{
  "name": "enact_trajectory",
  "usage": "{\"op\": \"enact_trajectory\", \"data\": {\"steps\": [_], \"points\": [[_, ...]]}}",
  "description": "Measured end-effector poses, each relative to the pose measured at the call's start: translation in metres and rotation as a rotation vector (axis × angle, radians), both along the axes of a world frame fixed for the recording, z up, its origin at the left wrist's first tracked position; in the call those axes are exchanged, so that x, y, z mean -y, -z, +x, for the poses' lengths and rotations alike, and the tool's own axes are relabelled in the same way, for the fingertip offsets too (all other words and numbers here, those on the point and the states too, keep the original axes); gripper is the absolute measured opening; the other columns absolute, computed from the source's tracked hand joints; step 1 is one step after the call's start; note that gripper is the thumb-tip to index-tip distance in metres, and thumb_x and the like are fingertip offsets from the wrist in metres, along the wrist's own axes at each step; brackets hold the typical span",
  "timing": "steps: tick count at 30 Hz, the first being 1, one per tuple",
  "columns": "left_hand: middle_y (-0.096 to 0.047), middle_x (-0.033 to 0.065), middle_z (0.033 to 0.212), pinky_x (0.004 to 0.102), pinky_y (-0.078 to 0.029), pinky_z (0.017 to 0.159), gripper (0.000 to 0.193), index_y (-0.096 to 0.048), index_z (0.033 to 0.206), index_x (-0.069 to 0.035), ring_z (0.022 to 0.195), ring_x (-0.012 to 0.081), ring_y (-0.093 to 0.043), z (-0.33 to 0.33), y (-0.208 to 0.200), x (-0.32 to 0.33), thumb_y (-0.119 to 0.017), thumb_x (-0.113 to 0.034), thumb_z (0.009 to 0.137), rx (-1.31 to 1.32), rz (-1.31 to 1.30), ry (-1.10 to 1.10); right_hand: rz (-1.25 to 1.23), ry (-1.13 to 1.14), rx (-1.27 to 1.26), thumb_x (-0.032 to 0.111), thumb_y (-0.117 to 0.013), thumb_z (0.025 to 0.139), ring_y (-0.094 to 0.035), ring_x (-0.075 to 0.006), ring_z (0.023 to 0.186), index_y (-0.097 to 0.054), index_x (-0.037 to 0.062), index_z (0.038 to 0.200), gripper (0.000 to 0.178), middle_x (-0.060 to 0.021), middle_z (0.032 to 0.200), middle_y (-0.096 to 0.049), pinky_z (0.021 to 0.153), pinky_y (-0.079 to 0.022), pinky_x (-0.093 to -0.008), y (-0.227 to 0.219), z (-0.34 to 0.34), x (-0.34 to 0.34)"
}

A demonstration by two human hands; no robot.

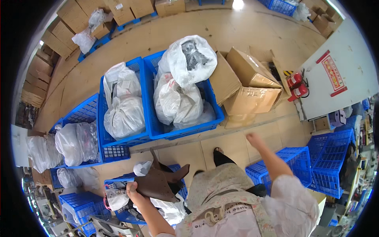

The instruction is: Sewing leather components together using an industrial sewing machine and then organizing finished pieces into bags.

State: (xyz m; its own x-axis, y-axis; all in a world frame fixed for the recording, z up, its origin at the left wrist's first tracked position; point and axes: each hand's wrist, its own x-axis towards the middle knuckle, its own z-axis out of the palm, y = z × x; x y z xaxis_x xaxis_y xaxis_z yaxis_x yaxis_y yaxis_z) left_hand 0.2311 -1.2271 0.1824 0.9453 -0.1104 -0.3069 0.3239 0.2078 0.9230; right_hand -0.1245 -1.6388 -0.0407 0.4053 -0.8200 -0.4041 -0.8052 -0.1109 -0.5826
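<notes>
My left hand [133, 192] is closed on the edge of some dark brown leather pieces [156, 185]. They look like flat, stiff cut panels, with one flap bending up to the right and a narrow strip pointing up. Under them is a blue crate [125, 216] with white plastic bags and a pouch [117, 198] with a pink edge in it. My right hand [254, 140] hangs out in front to the right, its fingers curled with nothing seen in them. It is apart from everything, above the tiled floor between the cartons and a blue crate [258, 170].
Blue crates [145, 94] filled with white sacks [122, 118] stand in a row ahead. Beside them are open cardboard cartons [252, 96], then red fire extinguishers [299, 91] by a white panel [335, 59]. Stacked blue crates [329, 166] stand at the right. Boxes on pallets [71, 23] line the back left.
</notes>
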Motion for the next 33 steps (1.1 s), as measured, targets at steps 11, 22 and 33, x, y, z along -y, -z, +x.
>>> {"op": "enact_trajectory", "data": {"steps": [11, 22, 33], "points": [[-0.056, 0.0, 0.071, 0.027, -0.048, 0.064, 0.022, -0.054, 0.069, -0.009, 0.066, 0.0122, -0.053, 0.096, 0.056, 0.111, -0.072, -0.009, 0.083, 0.05, 0.276, -0.119, -0.419, -0.068, 0.526, 0.008, -0.055, 0.085, -0.064, -0.0332, 0.099, -0.067, 0.0054, 0.114, 0.032, -0.0167, 0.1, -0.068, 0.087, -0.05, -0.04, -0.022, 0.446, 0.245], [-0.063, 0.0083, 0.077, 0.034, -0.053, 0.061, 0.022, -0.057, 0.079, -0.006, 0.067, 0.0204, -0.06, 0.174, 0.114, 0.197, -0.074, -0.021, 0.085, 0.006, 0.186, 0.061, -0.422, -0.001, 0.59, 0.003, -0.064, 0.075, -0.058, -0.0313, 0.104, -0.068, 0.0098, 0.112, 0.037, -0.0104, 0.106, -0.063, 0.092, -0.048, -0.0393, -0.001, 0.464, 0.339], [-0.041, 0.01, 0.057, 0.0357, -0.031, 0.052, 0.047, -0.05, 0.068, 0.002, 0.055, 0.0174, -0.037, 0.195, 0.107, 0.412, -0.065, -0.035, 0.092, 0.295, 0.916, 0.997, -0.714, -0.445, 0.563, 0.008, -0.07, 0.076, -0.06, -0.0302, 0.095, -0.062, 0.0091, 0.09, 0.016, -0.0063, 0.096, -0.063, 0.081, -0.051, -0.0411, -0.004, 0.462, 0.361]]}}
